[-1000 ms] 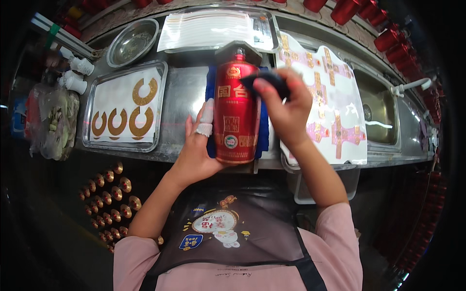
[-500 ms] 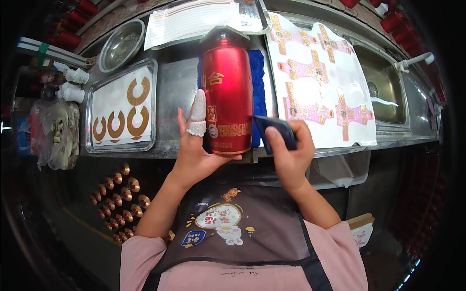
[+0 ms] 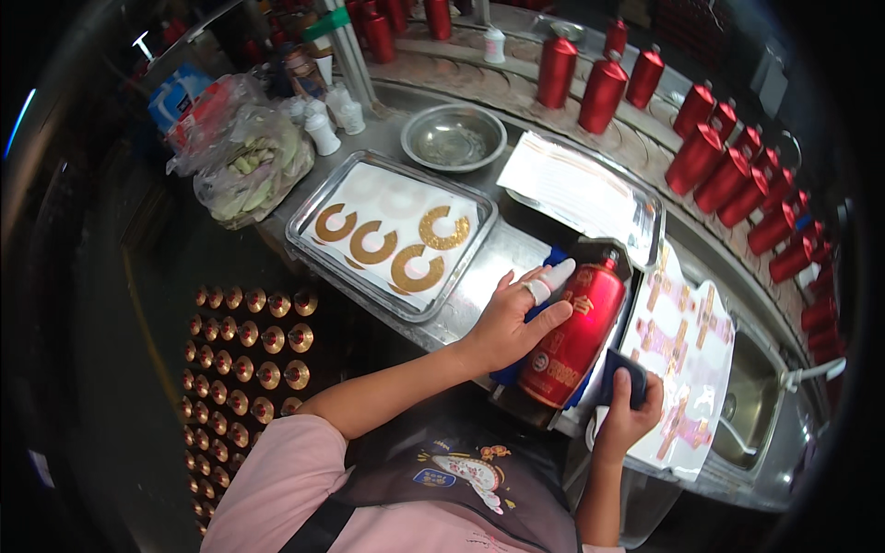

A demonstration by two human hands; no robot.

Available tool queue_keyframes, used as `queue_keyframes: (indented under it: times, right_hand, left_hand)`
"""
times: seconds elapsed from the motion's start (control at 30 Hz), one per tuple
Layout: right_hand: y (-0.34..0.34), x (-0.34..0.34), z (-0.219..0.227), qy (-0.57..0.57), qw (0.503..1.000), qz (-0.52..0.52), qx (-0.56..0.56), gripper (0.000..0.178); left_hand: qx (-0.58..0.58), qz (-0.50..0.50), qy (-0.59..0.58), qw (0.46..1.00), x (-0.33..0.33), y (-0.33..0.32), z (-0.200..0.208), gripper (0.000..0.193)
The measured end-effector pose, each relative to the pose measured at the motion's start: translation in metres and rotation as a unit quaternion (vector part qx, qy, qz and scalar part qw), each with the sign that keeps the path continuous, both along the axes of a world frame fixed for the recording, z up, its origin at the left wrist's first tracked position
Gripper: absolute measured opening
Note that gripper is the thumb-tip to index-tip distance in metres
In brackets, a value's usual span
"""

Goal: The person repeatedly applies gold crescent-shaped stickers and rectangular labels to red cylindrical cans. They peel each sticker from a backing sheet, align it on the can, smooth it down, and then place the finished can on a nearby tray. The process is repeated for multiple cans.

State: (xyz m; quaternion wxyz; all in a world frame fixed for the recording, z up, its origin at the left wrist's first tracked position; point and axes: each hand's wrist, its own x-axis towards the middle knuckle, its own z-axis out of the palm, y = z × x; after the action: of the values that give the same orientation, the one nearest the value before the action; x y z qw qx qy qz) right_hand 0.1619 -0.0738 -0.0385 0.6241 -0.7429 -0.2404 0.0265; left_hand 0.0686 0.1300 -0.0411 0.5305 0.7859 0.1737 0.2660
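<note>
A red bottle (image 3: 573, 336) with gold lettering lies on a blue cloth (image 3: 505, 376), its neck pointing away from me. My left hand (image 3: 516, 313) is open at the bottle's left side, fingers apart; one finger wears a white cover. Its thumb overlaps the bottle's edge; whether it touches I cannot tell. Right of the bottle, my right hand (image 3: 632, 405) pinches a flat dark scraper (image 3: 627, 376) between thumb and fingers, apart from the bottle. To the left, a metal tray (image 3: 481, 230) holds a white sheet with several gold C-shaped labels (image 3: 372, 241).
A sheet of pink and gold labels (image 3: 678, 369) lies on the right, beside a sink (image 3: 751, 396). Behind are a metal bowl (image 3: 454, 138), a tray of white strips (image 3: 576, 189) and several red bottles (image 3: 604, 92). Several gold-rimmed caps (image 3: 273, 339) stand lower left.
My view has swung left, so the bench appears tilted. My left hand has come off its hold under the bottle to its left side. The scraper stays in my right hand, now farther from the bottle.
</note>
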Motion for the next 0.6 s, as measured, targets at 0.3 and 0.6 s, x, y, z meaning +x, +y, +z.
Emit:
queue_keyframes:
  times: [0.3,0.6]
  right_hand:
    - [-0.034,0.059,-0.027,0.173,0.978,-0.004,0.119,0.025]
    - [-0.012,-0.007,-0.008,-0.128,0.953,0.146,-0.233,0.107]
  left_hand:
    - [0.102,0.035,0.086,0.990,0.073,0.036,0.013,0.042]
    - [-0.085,-0.015,0.102,0.991,0.129,0.044,-0.011,0.063]
